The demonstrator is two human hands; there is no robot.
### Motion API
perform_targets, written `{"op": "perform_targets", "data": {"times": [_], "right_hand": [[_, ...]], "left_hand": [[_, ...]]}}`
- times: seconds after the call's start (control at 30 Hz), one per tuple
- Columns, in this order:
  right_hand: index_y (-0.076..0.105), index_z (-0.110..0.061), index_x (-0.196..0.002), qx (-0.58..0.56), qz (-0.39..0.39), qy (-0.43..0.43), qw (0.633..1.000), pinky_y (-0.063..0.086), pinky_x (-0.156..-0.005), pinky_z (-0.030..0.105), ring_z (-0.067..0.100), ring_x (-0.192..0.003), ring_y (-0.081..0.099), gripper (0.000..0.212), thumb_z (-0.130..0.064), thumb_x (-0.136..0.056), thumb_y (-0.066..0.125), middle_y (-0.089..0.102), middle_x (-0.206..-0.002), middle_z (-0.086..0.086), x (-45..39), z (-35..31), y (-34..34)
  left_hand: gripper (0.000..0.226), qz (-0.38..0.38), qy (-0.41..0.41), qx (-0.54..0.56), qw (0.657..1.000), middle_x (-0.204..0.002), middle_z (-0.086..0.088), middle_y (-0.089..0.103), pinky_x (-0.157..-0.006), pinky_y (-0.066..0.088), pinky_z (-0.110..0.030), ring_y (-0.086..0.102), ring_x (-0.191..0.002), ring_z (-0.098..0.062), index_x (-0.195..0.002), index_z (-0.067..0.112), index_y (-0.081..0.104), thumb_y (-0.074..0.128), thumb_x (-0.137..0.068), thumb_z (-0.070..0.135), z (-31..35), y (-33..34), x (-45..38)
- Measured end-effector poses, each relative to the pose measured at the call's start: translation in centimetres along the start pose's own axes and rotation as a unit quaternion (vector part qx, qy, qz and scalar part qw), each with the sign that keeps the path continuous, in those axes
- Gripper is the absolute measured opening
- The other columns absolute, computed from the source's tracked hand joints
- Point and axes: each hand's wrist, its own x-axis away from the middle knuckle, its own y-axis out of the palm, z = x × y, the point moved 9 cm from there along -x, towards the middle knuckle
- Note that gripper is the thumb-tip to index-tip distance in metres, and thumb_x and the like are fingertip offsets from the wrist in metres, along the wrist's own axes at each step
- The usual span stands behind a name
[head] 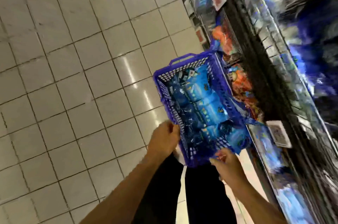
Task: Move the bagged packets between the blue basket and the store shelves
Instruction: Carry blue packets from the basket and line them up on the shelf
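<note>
head view, looking down along an aisle. nearest, the person's dark trousers (197, 196) and both forearms reach forward. the left hand (163, 139) curls round the near-left rim of the basket (164, 93), and the right hand (226, 165) grips the near-right edge with fingers bent over it; a grasp at two near corners likely keeps the loaded basket level and close to the body. whether the right hand also pinches wrapping cannot be told through the blur. inside the basket lie the packets (201, 103), blue and glossy, packed flat in rows so they fill the floor of it. the basket's far handle (181, 58) folds outward, clear of the opening. the basket sits just beside the shelves (274, 70) on the right, probably so that packets need only a short reach. orange bags (239, 81) stand on the nearest shelf, touching the basket's right side or close to it. to the left, pale floor tiles (73, 77) run away.
</note>
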Motion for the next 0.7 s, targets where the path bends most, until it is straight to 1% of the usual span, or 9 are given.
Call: {"op": "perform_targets", "data": {"times": [0.1, 0.13, 0.27, 0.37, 0.43, 0.5, 0.57, 0.63, 0.7], "right_hand": [[0.06, -0.009, -0.092, -0.036, -0.004, 0.045, 0.998, 0.044, -0.044, 0.025, 0.02, -0.057, 0.055, 0.015, -0.018, -0.089, 0.072, 0.056, -0.065, 0.002, -7.9, 1.7, 2.8], [0.063, -0.007, -0.099, -0.056, -0.006, 0.067, 0.996, 0.044, -0.043, 0.024, 0.018, -0.058, 0.056, 0.018, -0.022, -0.092, 0.069, 0.056, -0.066, 0.002, -10.2, 2.0, 3.7], [0.06, -0.008, -0.122, -0.137, 0.01, 0.121, 0.983, 0.055, -0.063, 0.034, 0.026, -0.094, 0.063, 0.041, -0.036, -0.094, 0.067, 0.065, -0.107, 0.009, -18.5, 2.1, 6.0], [0.054, -0.013, -0.126, -0.195, 0.033, 0.128, 0.972, 0.048, -0.066, 0.028, 0.016, -0.086, 0.054, 0.043, -0.037, -0.093, 0.068, 0.056, -0.12, 0.008, -23.4, 1.8, 7.1], [0.057, -0.011, -0.124, -0.281, 0.04, 0.135, 0.949, 0.052, -0.061, 0.018, 0.012, -0.082, 0.054, 0.036, -0.033, -0.096, 0.066, 0.057, -0.116, 0.006, -25.3, 1.6, 7.9], [0.06, -0.01, -0.122, -0.327, 0.075, 0.16, 0.928, 0.056, -0.08, 0.025, 0.023, -0.102, 0.061, 0.039, -0.034, -0.093, 0.07, 0.059, -0.119, 0.006, -26.1, 2.0, 8.3], [0.056, -0.004, -0.133, -0.352, 0.137, 0.173, 0.91, 0.048, -0.098, 0.036, 0.027, -0.121, 0.055, 0.054, -0.03, -0.09, 0.075, 0.056, -0.134, 0.01, -26.5, 2.8, 8.3], [0.058, 0.0, -0.13, -0.362, 0.185, 0.155, 0.9, 0.046, -0.089, 0.028, 0.023, -0.115, 0.058, 0.053, -0.02, -0.086, 0.08, 0.057, -0.139, 0.014, -26.4, 2.7, 8.2], [0.063, -0.001, -0.124, -0.385, 0.181, 0.143, 0.894, 0.044, -0.077, 0.022, 0.027, -0.111, 0.062, 0.043, -0.01, -0.085, 0.079, 0.062, -0.135, 0.015, -26.5, 2.3, 8.8]], "left_hand": [[0.024, -0.02, 0.017, -0.12, 0.992, -0.106, -0.016, 0.07, -0.087, 0.051, -0.042, 0.064, -0.1, -0.034, -0.096, 0.01, 0.061, 0.047, -0.1, 0.029, -0.9, 4.1, -8.3], [0.023, -0.025, 0.029, -0.147, 0.988, -0.111, -0.017, 0.069, -0.089, 0.051, -0.043, 0.063, -0.104, -0.036, -0.1, 0.01, 0.06, 0.048, -0.1, 0.029, -0.8, 5.3, -10.8], [0.041, -0.014, 0.078, -0.217, 0.973, -0.128, -0.02, 0.06, -0.099, 0.049, -0.049, 0.057, -0.119, -0.04, -0.126, 0.005, 0.054, 0.058, -0.095, 0.03, 0.1, 8.4, -20.3], [0.074, 0.029, 0.102, -0.351, 0.93, -0.145, -0.023, 0.042, -0.106, 0.042, -0.051, 0.044, -0.135, -0.042, -0.145, 0.003, 0.034, 0.069, -0.091, 0.04, 0.4, 9.4, -25.9], [0.09, 0.057, 0.104, -0.382, 0.916, -0.147, -0.022, 0.039, -0.106, 0.04, -0.053, 0.041, -0.137, -0.04, -0.146, 0.002, 0.031, 0.079, -0.082, 0.044, 0.6, 9.2, -29.3], [0.103, 0.043, 0.079, -0.358, 0.93, -0.147, -0.021, 0.039, -0.109, 0.038, -0.054, 0.04, -0.138, -0.039, -0.147, 0.004, 0.031, 0.087, -0.072, 0.047, -0.4, 9.4, -32.2], [0.116, 0.027, 0.036, -0.275, 0.961, -0.146, -0.021, 0.04, -0.112, 0.04, -0.049, 0.044, -0.137, -0.039, -0.148, 0.004, 0.027, 0.094, -0.062, 0.044, -2.2, 10.0, -33.7], [0.122, 0.061, 0.0, -0.182, 0.981, -0.142, -0.022, 0.048, -0.109, 0.043, -0.041, 0.049, -0.133, -0.037, -0.143, 0.0, 0.025, 0.099, -0.055, 0.038, -3.7, 9.8, -34.0], [0.119, 0.078, -0.001, -0.142, 0.987, -0.138, -0.02, 0.054, -0.104, 0.045, -0.038, 0.054, -0.129, -0.035, -0.138, 0.002, 0.026, 0.101, -0.051, 0.035, -4.4, 9.6, -34.0]]}}
